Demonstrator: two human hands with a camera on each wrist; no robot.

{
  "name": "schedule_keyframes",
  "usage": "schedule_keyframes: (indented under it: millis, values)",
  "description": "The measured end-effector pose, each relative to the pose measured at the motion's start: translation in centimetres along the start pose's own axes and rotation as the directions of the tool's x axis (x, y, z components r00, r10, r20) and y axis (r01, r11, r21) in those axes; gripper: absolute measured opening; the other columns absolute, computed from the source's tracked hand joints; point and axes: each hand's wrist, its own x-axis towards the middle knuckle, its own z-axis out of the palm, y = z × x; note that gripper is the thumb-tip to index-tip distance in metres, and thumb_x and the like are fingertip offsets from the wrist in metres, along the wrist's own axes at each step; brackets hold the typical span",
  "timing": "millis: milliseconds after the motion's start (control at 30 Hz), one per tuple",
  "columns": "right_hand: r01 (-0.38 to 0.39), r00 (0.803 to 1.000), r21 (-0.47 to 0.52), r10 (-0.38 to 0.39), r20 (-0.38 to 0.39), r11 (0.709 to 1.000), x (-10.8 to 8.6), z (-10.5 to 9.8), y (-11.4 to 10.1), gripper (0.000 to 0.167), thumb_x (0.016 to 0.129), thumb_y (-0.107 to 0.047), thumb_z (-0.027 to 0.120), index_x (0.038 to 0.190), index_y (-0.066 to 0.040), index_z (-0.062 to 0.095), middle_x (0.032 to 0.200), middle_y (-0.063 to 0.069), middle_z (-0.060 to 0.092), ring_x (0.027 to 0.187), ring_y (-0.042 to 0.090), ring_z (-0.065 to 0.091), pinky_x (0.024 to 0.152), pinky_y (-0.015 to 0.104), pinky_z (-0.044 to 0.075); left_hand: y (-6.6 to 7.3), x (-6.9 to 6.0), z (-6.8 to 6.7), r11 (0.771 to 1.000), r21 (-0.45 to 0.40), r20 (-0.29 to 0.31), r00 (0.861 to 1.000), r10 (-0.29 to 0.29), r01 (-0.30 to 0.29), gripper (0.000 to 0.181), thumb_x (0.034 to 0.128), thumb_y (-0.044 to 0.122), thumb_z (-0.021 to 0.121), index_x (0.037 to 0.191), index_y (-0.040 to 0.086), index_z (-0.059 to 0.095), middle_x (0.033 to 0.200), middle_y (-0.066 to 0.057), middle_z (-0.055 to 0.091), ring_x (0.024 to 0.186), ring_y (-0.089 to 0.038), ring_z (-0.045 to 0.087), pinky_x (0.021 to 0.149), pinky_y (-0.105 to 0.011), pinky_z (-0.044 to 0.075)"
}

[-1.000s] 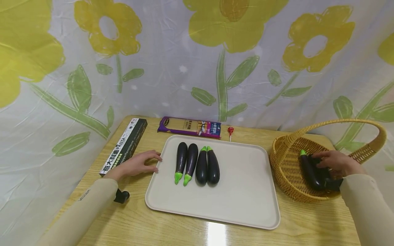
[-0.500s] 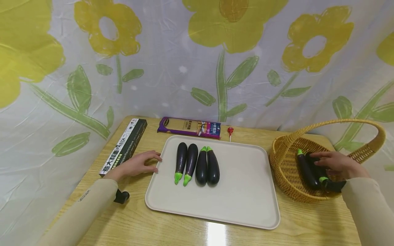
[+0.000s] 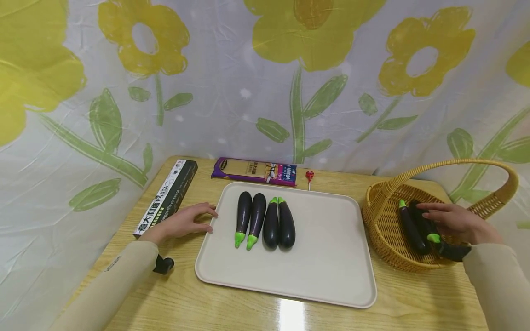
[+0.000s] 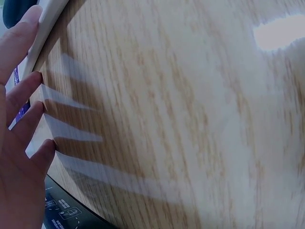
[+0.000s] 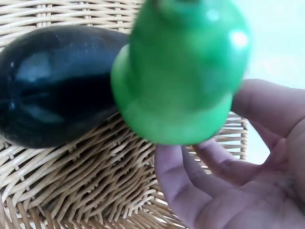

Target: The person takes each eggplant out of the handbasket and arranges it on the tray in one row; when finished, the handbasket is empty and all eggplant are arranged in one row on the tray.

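Observation:
My left hand [image 3: 188, 221] rests at the left rim of a cream tray [image 3: 331, 276], its relaxed fingertips touching the edge. On the tray's left half lie several eggplants [image 3: 258, 214] side by side, two with green caps towards me and two with caps away. Inside a wicker basket [image 3: 383, 243] at the right, my right hand [image 3: 453, 221] grips an eggplant [image 3: 423, 223], partly hidden under the fingers. The right wrist view has its green cap [image 5: 181, 81] close up, with the fingers around it. A second eggplant [image 3: 413, 232] lies beside it in the basket.
A black and white pasta box [image 3: 165, 197] lies at the left. Behind the tray are a purple pasta packet [image 3: 254, 171] and a red lollipop [image 3: 309, 175]. The basket's tall handle [image 3: 455, 164] arches over its opening. A flowered curtain hangs behind the table.
My right hand has shifted slightly in the basket, and the gripped eggplant's green cap has come into view. The neighbouring eggplant has moved a little left. My left hand stays at the tray rim.

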Motion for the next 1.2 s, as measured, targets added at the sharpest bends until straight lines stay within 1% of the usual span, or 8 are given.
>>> schedule_keyframes:
  millis: [100, 167, 300, 433, 600, 867, 1000, 1200]
  values:
    - [0.013, 1.0, 0.048, -0.014, 0.015, 0.999, -0.2, 0.1, 0.2, 0.048, 0.106, -0.029, 0.044, 0.15, -0.011, 0.038, 0.153, 0.032, 0.015, 0.094, -0.015, 0.047, 0.081, 0.029, 0.054, 0.0, 0.0, 0.0, 1.0, -0.004, 0.001, 1.0, -0.001, 0.001, 0.041, 0.0886, 0.031, 0.073, 0.125, 0.014, 0.063, 0.146, -0.016, 0.046, 0.143, -0.042, 0.026, 0.116, -0.058, 0.02]
    - [0.016, 1.0, 0.072, -0.017, 0.017, 0.997, -0.4, 0.1, 0.2, 0.053, 0.106, -0.031, 0.043, 0.153, -0.008, 0.032, 0.155, 0.029, 0.011, 0.098, -0.02, 0.044, 0.086, 0.028, 0.054, 0.0, 0.0, 0.0, 1.0, -0.009, 0.002, 1.0, -0.004, 0.004, 0.042, 0.0885, 0.031, 0.073, 0.125, 0.014, 0.063, 0.146, -0.016, 0.046, 0.143, -0.042, 0.025, 0.116, -0.058, 0.02]
    - [0.037, 0.999, 0.105, -0.037, -0.001, 0.994, -1.0, 0.1, -0.1, 0.048, 0.106, -0.03, 0.043, 0.151, -0.015, 0.036, 0.142, -0.003, 0.039, 0.101, -0.018, 0.046, 0.082, 0.029, 0.054, -0.1, 0.0, 0.0, 1.0, 0.0, 0.002, 1.0, -0.009, 0.009, 0.042, 0.0885, 0.032, 0.073, 0.125, 0.014, 0.063, 0.146, -0.016, 0.047, 0.143, -0.042, 0.025, 0.116, -0.058, 0.02]
    - [0.074, 0.997, 0.161, -0.069, -0.032, 0.984, -1.5, 0.5, -0.6, 0.036, 0.105, -0.025, 0.047, 0.141, -0.027, 0.047, 0.12, -0.028, 0.049, 0.092, -0.005, 0.05, 0.07, 0.029, 0.053, -0.1, -0.1, 0.0, 1.0, -0.002, 0.0, 1.0, -0.015, 0.015, 0.042, 0.0887, 0.032, 0.073, 0.125, 0.015, 0.063, 0.146, -0.015, 0.047, 0.143, -0.042, 0.025, 0.116, -0.058, 0.02]
    - [0.111, 0.993, 0.184, -0.1, -0.07, 0.977, -2.2, 1.2, -1.2, 0.033, 0.104, -0.02, 0.05, 0.136, -0.029, 0.049, 0.118, -0.023, 0.054, 0.086, 0.005, 0.052, 0.062, 0.028, 0.05, -0.2, 0.0, 0.0, 1.0, -0.008, -0.004, 1.0, -0.011, 0.011, 0.042, 0.0886, 0.033, 0.073, 0.125, 0.016, 0.063, 0.146, -0.015, 0.047, 0.143, -0.042, 0.025, 0.116, -0.058, 0.02]
    - [0.167, 0.975, 0.013, -0.163, -0.148, 0.986, -3.9, 4.1, -3.2, 0.042, 0.103, -0.022, 0.053, 0.143, -0.015, 0.045, 0.117, -0.003, 0.045, 0.07, 0.017, 0.05, 0.058, 0.035, 0.048, -0.4, 0.0, 0.2, 1.0, -0.016, -0.016, 1.0, 0.002, -0.002, 0.043, 0.0891, 0.033, 0.072, 0.127, 0.015, 0.062, 0.146, -0.015, 0.047, 0.143, -0.042, 0.025, 0.116, -0.058, 0.019]
    - [0.191, 0.966, -0.01, -0.19, -0.174, 0.981, -5.3, 6.0, -4.2, 0.045, 0.101, -0.022, 0.056, 0.144, -0.013, 0.046, 0.117, -0.003, 0.043, 0.067, 0.02, 0.05, 0.055, 0.035, 0.046, -0.6, 0.0, 0.2, 1.0, -0.018, -0.025, 1.0, 0.005, -0.005, 0.043, 0.0893, 0.034, 0.072, 0.127, 0.016, 0.062, 0.146, -0.015, 0.047, 0.143, -0.042, 0.025, 0.115, -0.059, 0.02]
    - [0.187, 0.971, 0.044, -0.178, -0.162, 0.981, -7.3, 8.7, -5.3, 0.044, 0.1, -0.019, 0.057, 0.143, -0.016, 0.049, 0.112, -0.011, 0.055, 0.079, 0.014, 0.063, 0.062, 0.036, 0.057, -0.9, -0.1, 0.4, 0.999, -0.033, -0.045, 0.999, 0.023, -0.024, 0.044, 0.0888, 0.034, 0.072, 0.128, 0.015, 0.063, 0.146, -0.014, 0.048, 0.143, -0.041, 0.027, 0.116, -0.058, 0.02]
